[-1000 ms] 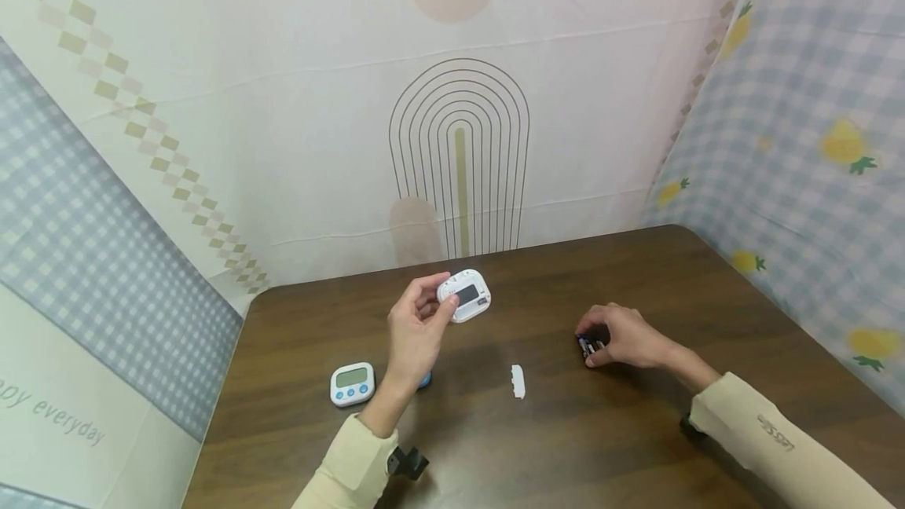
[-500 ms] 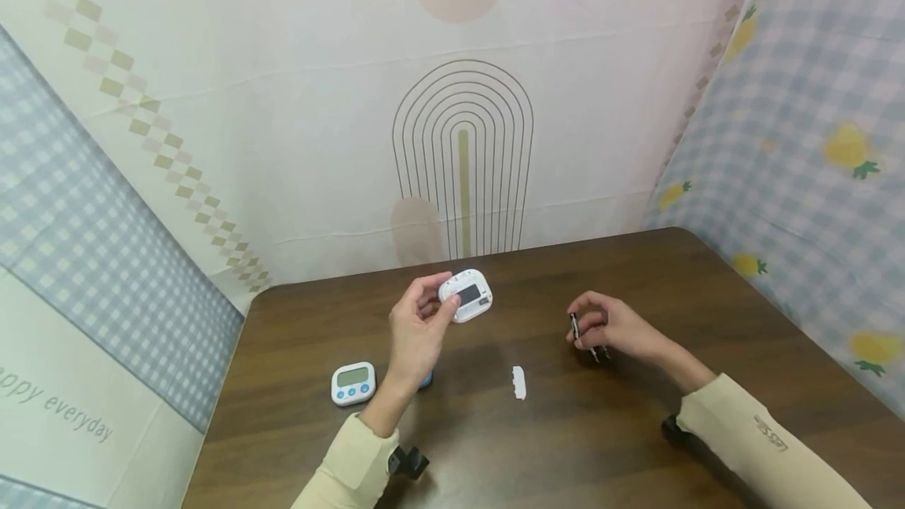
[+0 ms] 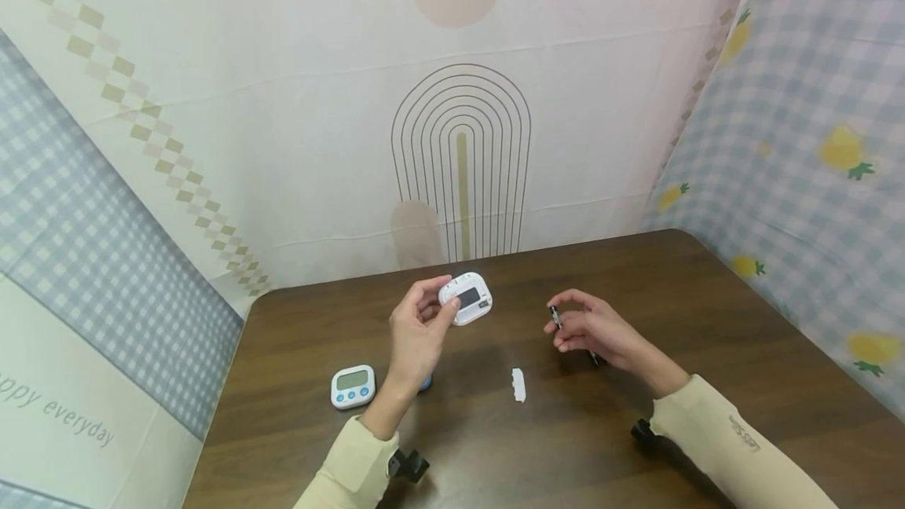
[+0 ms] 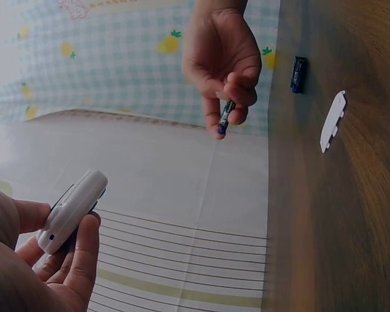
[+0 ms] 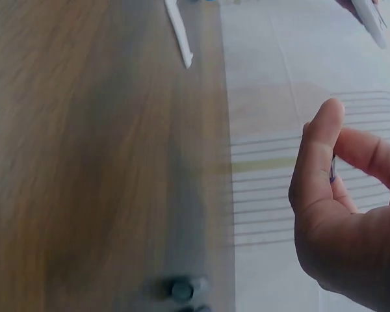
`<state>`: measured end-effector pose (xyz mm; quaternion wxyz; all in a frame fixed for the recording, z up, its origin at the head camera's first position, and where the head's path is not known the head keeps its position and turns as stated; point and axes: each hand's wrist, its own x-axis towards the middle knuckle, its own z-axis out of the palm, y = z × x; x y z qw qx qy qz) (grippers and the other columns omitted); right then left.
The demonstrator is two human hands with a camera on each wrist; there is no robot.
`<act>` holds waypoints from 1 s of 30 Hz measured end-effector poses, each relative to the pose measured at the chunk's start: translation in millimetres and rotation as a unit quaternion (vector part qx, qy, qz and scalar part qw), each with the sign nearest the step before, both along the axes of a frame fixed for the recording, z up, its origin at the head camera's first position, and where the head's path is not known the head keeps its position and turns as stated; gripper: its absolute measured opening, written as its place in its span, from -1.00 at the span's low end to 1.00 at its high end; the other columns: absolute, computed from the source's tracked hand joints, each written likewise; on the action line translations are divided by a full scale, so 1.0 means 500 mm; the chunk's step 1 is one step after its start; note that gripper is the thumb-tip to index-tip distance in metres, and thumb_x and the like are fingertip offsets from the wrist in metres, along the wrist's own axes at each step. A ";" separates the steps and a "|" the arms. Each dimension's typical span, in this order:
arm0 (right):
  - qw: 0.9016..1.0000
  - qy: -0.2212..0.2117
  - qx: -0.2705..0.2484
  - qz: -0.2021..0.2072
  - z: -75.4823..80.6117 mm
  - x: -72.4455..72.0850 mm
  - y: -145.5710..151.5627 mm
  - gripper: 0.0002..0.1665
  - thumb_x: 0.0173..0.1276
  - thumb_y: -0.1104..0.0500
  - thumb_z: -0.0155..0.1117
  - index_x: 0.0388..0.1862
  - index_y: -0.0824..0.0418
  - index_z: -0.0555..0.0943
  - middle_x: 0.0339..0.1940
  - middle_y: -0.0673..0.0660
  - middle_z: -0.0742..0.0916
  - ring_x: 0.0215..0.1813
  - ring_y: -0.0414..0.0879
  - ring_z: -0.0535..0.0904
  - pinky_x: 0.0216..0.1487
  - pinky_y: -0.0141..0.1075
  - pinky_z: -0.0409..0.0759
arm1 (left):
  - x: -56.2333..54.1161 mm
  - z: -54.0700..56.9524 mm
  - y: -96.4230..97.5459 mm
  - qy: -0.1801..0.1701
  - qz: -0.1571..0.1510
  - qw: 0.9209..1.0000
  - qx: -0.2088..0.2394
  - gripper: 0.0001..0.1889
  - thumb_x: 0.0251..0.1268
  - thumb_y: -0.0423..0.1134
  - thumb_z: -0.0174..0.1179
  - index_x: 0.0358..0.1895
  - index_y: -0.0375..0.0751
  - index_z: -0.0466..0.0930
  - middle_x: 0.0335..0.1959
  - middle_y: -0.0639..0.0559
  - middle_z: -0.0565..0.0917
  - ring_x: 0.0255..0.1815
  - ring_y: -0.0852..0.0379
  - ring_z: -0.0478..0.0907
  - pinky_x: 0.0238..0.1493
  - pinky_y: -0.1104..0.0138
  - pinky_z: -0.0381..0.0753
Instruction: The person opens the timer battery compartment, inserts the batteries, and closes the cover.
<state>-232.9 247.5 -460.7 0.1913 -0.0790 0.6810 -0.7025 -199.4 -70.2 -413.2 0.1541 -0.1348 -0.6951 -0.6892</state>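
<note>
My left hand (image 3: 419, 328) holds a white digital timer (image 3: 477, 289) by its edge, its back towards the head camera and a slot in that back uncovered. Off to the right, my right hand (image 3: 594, 328) pinches a small cylindrical battery (image 3: 555, 317) between thumb and fingers, raised over the table. The left wrist view shows that battery (image 4: 225, 118) end down, apart from the timer (image 4: 71, 211). In the right wrist view my fingers hide most of it. Below the right hand, another dark battery (image 4: 299, 75) lies on the table.
A white battery cover (image 3: 519, 385) lies on the brown wooden table (image 3: 566, 446) between the hands. A second white timer with blue buttons (image 3: 353, 385) lies screen up at the left. Something blue (image 3: 426, 382) shows partly behind the left wrist. Patterned cloth surrounds the table.
My right hand has lifted the battery off the table and moved left with it, leaving another behind. The left hand and its timer have stayed nearly still.
</note>
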 end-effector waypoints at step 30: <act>0.995 0.083 0.045 -0.031 0.044 -0.005 -0.139 -0.72 0.54 0.28 0.29 0.14 0.21 0.49 -0.12 0.18 0.88 -0.36 -0.18 0.56 -0.26 -0.31 0.58 | -0.002 -0.004 0.001 0.001 0.001 1.000 0.001 -0.67 0.40 -0.46 0.36 0.19 -0.29 0.67 -0.04 -0.28 0.78 -0.23 0.10 0.71 -0.23 0.34 0.82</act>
